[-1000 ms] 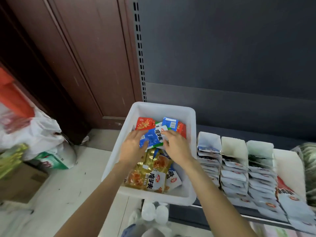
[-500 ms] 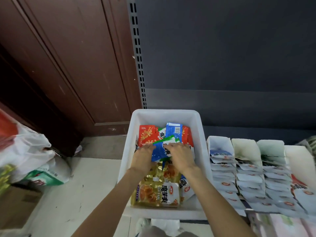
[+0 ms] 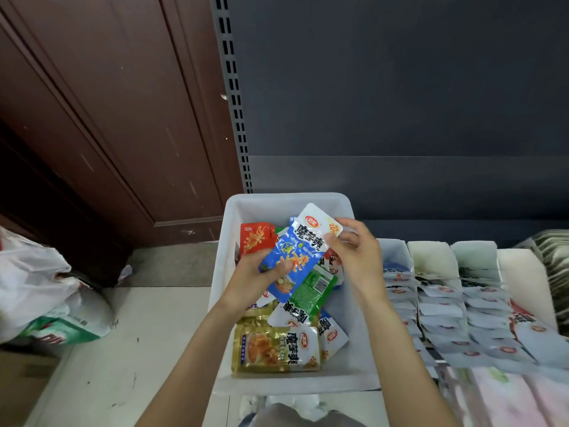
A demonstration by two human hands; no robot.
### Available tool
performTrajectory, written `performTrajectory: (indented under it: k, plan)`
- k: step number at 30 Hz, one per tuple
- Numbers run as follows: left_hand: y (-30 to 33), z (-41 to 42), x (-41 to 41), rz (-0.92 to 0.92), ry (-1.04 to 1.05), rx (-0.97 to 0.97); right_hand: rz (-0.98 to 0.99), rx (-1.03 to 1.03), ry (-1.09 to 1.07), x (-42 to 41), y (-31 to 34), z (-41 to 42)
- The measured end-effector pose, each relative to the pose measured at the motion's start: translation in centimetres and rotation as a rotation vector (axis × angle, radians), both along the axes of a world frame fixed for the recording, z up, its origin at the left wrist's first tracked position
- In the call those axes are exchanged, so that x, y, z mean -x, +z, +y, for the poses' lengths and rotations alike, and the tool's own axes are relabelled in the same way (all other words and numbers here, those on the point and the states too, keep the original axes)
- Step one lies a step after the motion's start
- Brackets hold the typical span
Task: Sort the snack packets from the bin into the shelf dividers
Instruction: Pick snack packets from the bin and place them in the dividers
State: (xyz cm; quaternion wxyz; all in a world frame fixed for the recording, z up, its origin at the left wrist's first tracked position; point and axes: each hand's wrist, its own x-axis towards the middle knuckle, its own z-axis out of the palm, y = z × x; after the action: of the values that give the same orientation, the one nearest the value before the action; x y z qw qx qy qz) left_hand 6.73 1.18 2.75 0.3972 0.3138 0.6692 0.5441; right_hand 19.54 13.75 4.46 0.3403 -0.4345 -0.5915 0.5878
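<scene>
A white plastic bin [image 3: 221,266] holds several snack packets: red [image 3: 255,238], green [image 3: 314,286], and a gold one [image 3: 274,349] at the front. Above the bin, a blue and white packet [image 3: 295,254] is held up tilted. My left hand [image 3: 255,278] grips its lower end, thumb across the front. My right hand [image 3: 354,251] pinches its upper right corner. White shelf dividers [image 3: 431,257] to the right hold rows of white packets [image 3: 443,309].
Dark shelf back panel [image 3: 400,103] and a slotted upright [image 3: 234,97] rise behind the bin. A brown wooden door [image 3: 107,118] stands at left. White plastic bags [image 3: 40,291] lie on the floor at left. More packets [image 3: 554,266] sit at far right.
Both hands were down among the packets in the bin. They have lifted a blue and white packet out of the pile and now hold it face up above the bin.
</scene>
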Motion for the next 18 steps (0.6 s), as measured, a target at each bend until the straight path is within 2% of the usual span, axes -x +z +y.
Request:
performTrajectory:
  k: [3, 6, 10, 13, 15, 18]
  plan:
    - [0.2, 0.6, -0.5, -0.034, -0.024, -0.004, 0.034, 0.091, 0.100, -1.3, 0.8, 0.4]
    - [1.2, 2.0, -1.8, -0.033, -0.074, -0.059, 0.051, -0.018, 0.151, -3.4, 1.9, 1.0]
    - [1.8, 5.9, -3.9, 0.101, 0.019, -0.209, 0.230, -0.218, -0.119, -7.7, 3.3, 2.7]
    - [0.8, 8.4, -5.1, 0.372, 0.029, -0.231, 0.297, -0.331, -0.359, -10.9, 3.7, 4.3]
    - [-0.1, 9.2, -6.4, 0.619, -0.117, -0.231, 0.241, -0.389, -0.405, -12.2, 3.2, 5.4]
    - [-1.3, 9.8, -8.6, 0.908, -0.406, -0.175, 0.072, -0.425, -0.349, -13.0, 1.2, 6.9]
